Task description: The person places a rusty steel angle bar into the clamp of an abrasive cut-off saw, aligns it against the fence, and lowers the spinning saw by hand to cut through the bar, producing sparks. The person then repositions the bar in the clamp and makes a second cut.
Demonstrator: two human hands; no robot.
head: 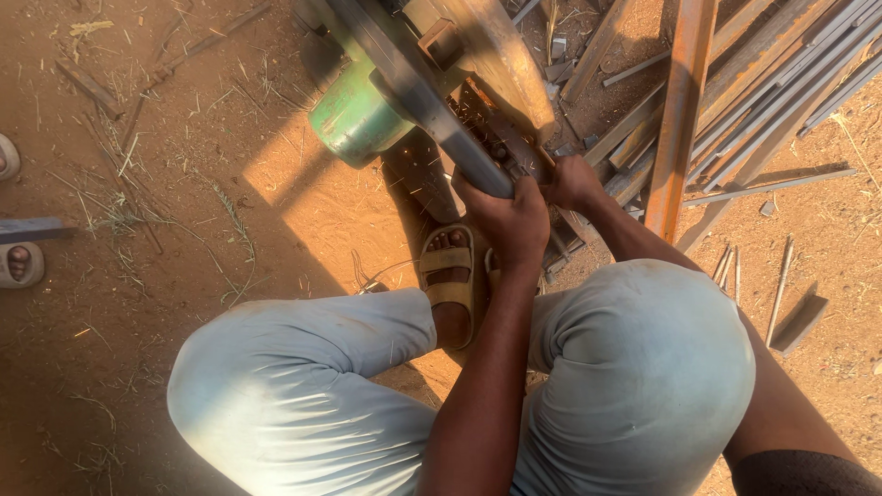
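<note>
Left hand: the left hand (511,219) is clamped round the near end of a long grey steel bar (432,101) that runs up and away across the machine.
Right hand: the right hand (573,182) rests just beside the left one, fingers closed on rusty metal at the machine's base; exactly what it grips is hidden.
Machine: a green-bodied cut-off saw (356,115) sits on the bare reddish dirt ground (303,202), directly in front of the squatting person's knees, touching the grey bar.
Work so far: I judge the cut to be under way, since a few pale specks near the green motor look like sparks, though they are too small to be sure; the bar shows as one piece, so no finished cut is visible.
Left to do: the stack of rusty steel strips and angle bars (735,83) to the right looks uncut.
Feet: a tan sandal (447,276) on the person's own foot is planted beneath the hands.
Bystander: another person's sandalled feet (18,262) stand at the left edge, well apart.
</note>
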